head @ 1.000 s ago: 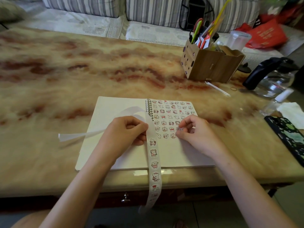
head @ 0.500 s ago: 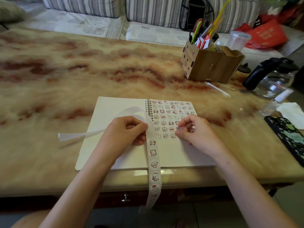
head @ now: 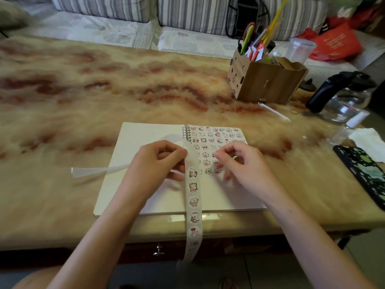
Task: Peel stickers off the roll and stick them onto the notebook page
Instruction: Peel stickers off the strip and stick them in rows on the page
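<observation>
The spiral notebook (head: 145,134) lies open near the table's front edge. Its right page (head: 229,195) carries several rows of small cartoon stickers. My left hand (head: 155,163) pinches the sticker strip (head: 193,203) just left of the spiral. The strip runs down across the page and hangs over the table edge. Its empty backing tail (head: 93,171) trails out to the left. My right hand (head: 245,165) hovers over the sticker rows with loosely bent, blurred fingers. Its fingertips are close to the strip, and I see nothing held in them.
A wooden organiser (head: 264,80) with scissors and pens stands at the back right. A glass kettle (head: 343,97), a small bottle (head: 350,126), a tissue (head: 368,140) and a dark phone (head: 366,172) are at the right. A sofa runs behind the marble table (head: 83,90).
My right hand has lifted from the spot it was pressing on the page, loosened its fingers and shifted slightly left toward the strip. The left hand and strip stay put.
</observation>
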Motion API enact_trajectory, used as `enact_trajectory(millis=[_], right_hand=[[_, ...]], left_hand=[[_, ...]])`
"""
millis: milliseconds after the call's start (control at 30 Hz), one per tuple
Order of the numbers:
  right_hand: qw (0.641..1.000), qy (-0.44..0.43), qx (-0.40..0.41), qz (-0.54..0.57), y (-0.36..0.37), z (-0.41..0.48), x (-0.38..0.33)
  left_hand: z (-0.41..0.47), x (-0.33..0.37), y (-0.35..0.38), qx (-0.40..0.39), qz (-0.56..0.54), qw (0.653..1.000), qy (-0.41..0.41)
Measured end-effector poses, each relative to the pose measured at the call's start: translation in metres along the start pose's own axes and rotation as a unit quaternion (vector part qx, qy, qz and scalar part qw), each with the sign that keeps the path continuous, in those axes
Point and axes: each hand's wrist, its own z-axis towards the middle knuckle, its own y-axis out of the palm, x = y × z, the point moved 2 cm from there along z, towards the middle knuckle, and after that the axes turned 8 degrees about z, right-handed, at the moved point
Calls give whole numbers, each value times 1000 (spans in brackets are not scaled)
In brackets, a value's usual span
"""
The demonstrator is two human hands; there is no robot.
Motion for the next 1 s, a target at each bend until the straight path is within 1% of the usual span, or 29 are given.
enact_trajectory(millis=[67, 133, 233, 300, 433, 533, 667, 833, 1000], right_hand=[[996, -2, -47, 75, 10, -8, -12], [990, -7, -71, 121, 18, -14, -18], [987, -14, -70, 147, 23, -17, -23], [983, -12, -61, 175, 22, -18, -25], [986, -28, -42, 158, 19, -19, -30], [988, -39, -28, 146, 19, -19, -31], [990, -47, -21, 129, 18, -19, -32], [993, -44, -19, 112, 18, -19, -31], [992, -24, -24, 118, 18, -17, -28]], left_hand=[[0, 2, 0, 11, -9, 1000, 13], [0, 4, 1, 28, -18, 999, 24], [0, 3, 0, 50, -28, 998, 36], [-1, 4, 0, 51, -35, 997, 40], [-1, 5, 2, 38, -49, 998, 33], [-2, 4, 3, 6, -64, 998, 12], [-3, 2, 5, -28, -35, 999, 9], [-4, 3, 5, -37, -22, 999, 21], [-4, 2, 5, -42, -16, 999, 25]])
